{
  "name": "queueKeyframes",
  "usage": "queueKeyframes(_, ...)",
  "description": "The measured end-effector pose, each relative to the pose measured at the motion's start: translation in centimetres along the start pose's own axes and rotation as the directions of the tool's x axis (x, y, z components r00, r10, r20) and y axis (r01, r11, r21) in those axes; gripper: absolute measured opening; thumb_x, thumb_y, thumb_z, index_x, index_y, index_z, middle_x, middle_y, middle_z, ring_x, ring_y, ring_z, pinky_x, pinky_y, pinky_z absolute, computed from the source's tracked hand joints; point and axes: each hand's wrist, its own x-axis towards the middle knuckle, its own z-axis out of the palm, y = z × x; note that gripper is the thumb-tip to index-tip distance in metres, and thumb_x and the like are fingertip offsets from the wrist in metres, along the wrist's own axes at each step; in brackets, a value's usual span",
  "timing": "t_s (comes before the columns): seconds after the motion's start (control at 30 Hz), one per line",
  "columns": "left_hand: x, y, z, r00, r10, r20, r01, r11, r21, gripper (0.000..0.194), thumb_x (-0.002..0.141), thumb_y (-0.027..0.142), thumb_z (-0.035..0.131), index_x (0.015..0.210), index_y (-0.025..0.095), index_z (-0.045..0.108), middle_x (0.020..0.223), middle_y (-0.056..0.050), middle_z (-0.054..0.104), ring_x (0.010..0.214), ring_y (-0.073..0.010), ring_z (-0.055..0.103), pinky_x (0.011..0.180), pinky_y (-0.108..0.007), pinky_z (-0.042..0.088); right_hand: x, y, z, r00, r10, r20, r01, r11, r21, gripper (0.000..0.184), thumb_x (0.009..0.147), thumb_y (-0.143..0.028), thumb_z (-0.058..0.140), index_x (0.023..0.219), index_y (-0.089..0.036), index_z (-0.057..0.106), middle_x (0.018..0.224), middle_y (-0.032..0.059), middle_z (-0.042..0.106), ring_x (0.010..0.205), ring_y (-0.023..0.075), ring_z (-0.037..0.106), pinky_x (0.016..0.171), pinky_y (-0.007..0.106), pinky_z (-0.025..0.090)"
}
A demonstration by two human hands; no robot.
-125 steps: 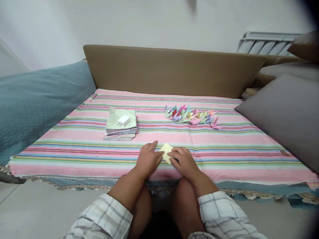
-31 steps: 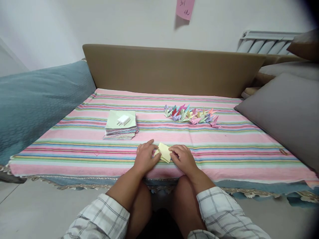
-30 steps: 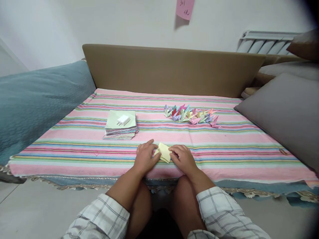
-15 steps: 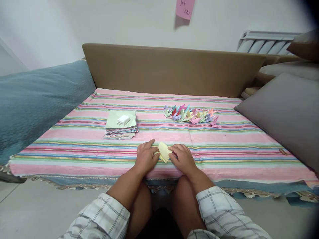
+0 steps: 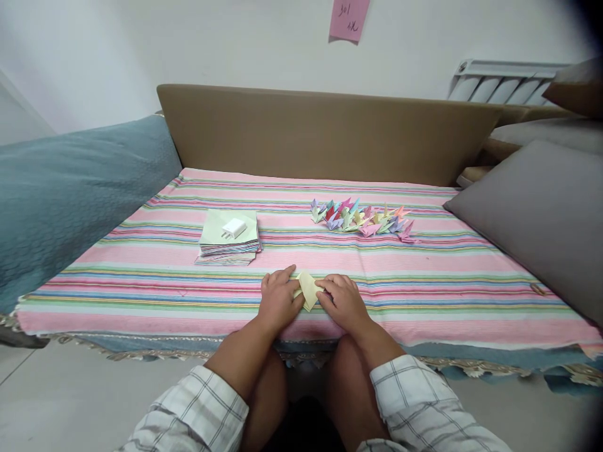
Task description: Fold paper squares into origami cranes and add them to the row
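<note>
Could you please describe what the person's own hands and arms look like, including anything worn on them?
Both the left hand and the right hand are bare, with no gloves, and no ring or watch can be made out. The sleeves are white with a thin dark grid check, and end in broad, loose edges partway up the forearms.

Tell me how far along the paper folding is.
Done: the group of folded paper birds on the striped cloth. In hand: a partly folded yellow paper between the left hand and right hand. Apparently left: the stack of flat sheets under the white charger.
</note>
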Motion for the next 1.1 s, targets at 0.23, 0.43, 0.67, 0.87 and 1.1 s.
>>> queueKeyframes(0.23,0.03,0.56,-0.04,0.999,-0.011,0.037,0.010,1.000,0.027,0.024,0.077,0.027,0.054,0.097,0.027,0.068,0.140,-0.002,0.045,0.122,-0.0284,0.042,0.105,-0.054,0.025,0.23,-0.07,0.02,0.999,0.043,0.002,-0.043,0.999,-0.016,0.023,0.086,-0.027,0.051,0.104,-0.025,0.065,0.098,0.0042,0.061,0.094,0.0205,0.049,0.083,0.034,0.035)
queueKeyframes(0.43,0.17,0.60,0.00,0.999,-0.018,0.045,0.017,1.000,0.010,0.029,0.078,0.031,0.054,0.103,0.028,0.067,0.140,-0.004,0.045,0.123,-0.0291,0.042,0.105,-0.055,0.024,0.32,-0.45,-0.11,0.997,0.059,0.041,-0.056,0.996,-0.066,0.030,0.085,-0.028,0.052,0.112,-0.028,0.062,0.099,0.0040,0.059,0.094,0.0210,0.049,0.082,0.035,0.035)
queueKeyframes(0.67,0.16,0.53,0.00,0.999,-0.022,0.041,0.022,1.000,-0.006,0.026,0.077,0.030,0.054,0.099,0.029,0.068,0.139,-0.003,0.045,0.122,-0.0284,0.042,0.105,-0.054,0.024,0.34,-0.38,-0.28,0.997,0.043,0.071,-0.038,0.997,-0.066,0.036,0.082,-0.033,0.056,0.117,-0.027,0.060,0.101,0.0043,0.058,0.096,0.0212,0.048,0.083,0.035,0.034)
queueKeyframes(0.87,0.24,0.61,0.18,0.999,-0.020,0.035,0.020,1.000,-0.004,0.025,0.076,0.027,0.055,0.097,0.029,0.068,0.139,-0.002,0.046,0.122,-0.0286,0.043,0.104,-0.055,0.024,0.38,-0.19,-0.29,0.995,0.051,0.083,-0.047,0.998,-0.047,0.034,0.083,-0.031,0.054,0.116,-0.028,0.060,0.101,0.0041,0.058,0.096,0.0210,0.048,0.084,0.035,0.034)
queueKeyframes(1.1,0.23,0.54,0.27,1.000,-0.011,0.023,0.012,0.999,-0.029,0.019,0.075,0.026,0.056,0.088,0.029,0.068,0.138,0.000,0.047,0.120,-0.0276,0.044,0.103,-0.055,0.025,0.36,-0.29,-0.14,0.997,0.060,0.055,-0.058,0.998,-0.028,0.028,0.081,-0.032,0.057,0.107,-0.026,0.063,0.100,0.0044,0.059,0.096,0.0211,0.049,0.084,0.035,0.035)
